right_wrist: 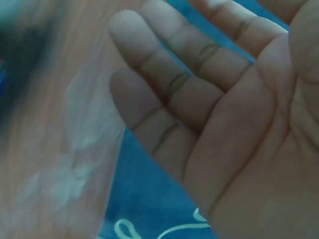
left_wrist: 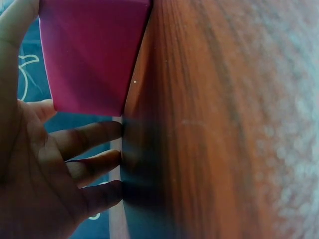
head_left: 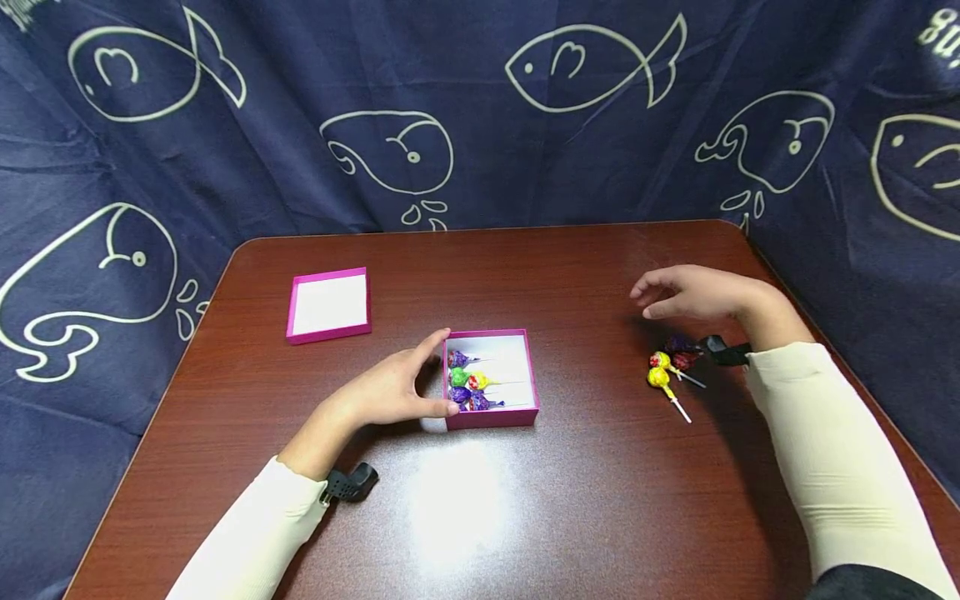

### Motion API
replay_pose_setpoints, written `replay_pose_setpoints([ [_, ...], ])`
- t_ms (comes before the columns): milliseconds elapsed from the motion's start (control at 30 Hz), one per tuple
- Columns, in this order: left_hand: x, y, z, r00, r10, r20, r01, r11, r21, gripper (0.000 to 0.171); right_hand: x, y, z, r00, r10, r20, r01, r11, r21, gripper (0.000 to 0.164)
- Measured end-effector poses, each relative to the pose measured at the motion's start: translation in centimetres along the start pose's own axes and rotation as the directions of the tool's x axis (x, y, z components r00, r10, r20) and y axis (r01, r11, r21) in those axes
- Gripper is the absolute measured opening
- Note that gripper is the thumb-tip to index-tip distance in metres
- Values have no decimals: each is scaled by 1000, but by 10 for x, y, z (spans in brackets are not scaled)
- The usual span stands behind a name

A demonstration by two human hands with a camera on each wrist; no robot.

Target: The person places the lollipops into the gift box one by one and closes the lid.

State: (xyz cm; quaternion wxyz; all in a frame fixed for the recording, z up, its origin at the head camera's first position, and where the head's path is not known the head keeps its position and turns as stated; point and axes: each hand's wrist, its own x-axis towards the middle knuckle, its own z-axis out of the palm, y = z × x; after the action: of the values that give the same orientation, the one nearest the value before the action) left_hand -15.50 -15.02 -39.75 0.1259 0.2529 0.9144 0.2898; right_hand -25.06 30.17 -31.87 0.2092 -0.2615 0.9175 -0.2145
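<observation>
A pink box point(head_left: 491, 419) with a white inside holds several lollipops point(head_left: 477, 381) in purple, green and yellow-red wrappers, heads toward its left wall. My left hand point(head_left: 390, 387) grips the left end of this box, thumb at the near corner and index finger at the far one. In the left wrist view the box's pink side point(left_wrist: 92, 57) fills the span, and the other fingers rest on the table. Over the table's right side hovers my right hand point(head_left: 697, 293), fingers loosely bent and holding nothing. Below it lie loose lollipops point(head_left: 659, 377), yellow and dark-wrapped, partly hidden by the wrist strap.
A pink lid point(head_left: 330, 305) with a white inside lies at the back left of the brown table point(head_left: 585, 500). Behind and beside the table hangs a dark blue cloth point(head_left: 472, 67) with fish and whale drawings. Light glares off the tabletop in front of the box.
</observation>
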Motion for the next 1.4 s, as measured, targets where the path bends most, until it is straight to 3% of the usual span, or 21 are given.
replay_pose_setpoints([
  [233, 0, 0, 0, 1000, 9, -7, -9, 1000, -3, 110, -9, 32, 7, 991, 79, 106, -86, 994, 61, 28],
  [467, -1, -2, 1, 1000, 9, -8, -9, 1000, -4, 110, -14, 45, 12, 970, 150, 191, -177, 975, 133, 26],
  [767, -1, -2, 1, 1000, 11, -9, -11, 1000, -3, 109, -11, 59, 23, 964, 135, 228, -176, 969, 171, 22],
  [1100, 0, -2, 1, 1000, 18, -13, -18, 1000, 5, 109, -13, 59, 23, 973, 129, 192, -162, 973, 164, 15],
  [1400, 0, -3, 1, 999, 34, -17, -34, 999, -1, 109, -8, 36, 13, 989, 101, 104, -117, 980, 161, 17],
])
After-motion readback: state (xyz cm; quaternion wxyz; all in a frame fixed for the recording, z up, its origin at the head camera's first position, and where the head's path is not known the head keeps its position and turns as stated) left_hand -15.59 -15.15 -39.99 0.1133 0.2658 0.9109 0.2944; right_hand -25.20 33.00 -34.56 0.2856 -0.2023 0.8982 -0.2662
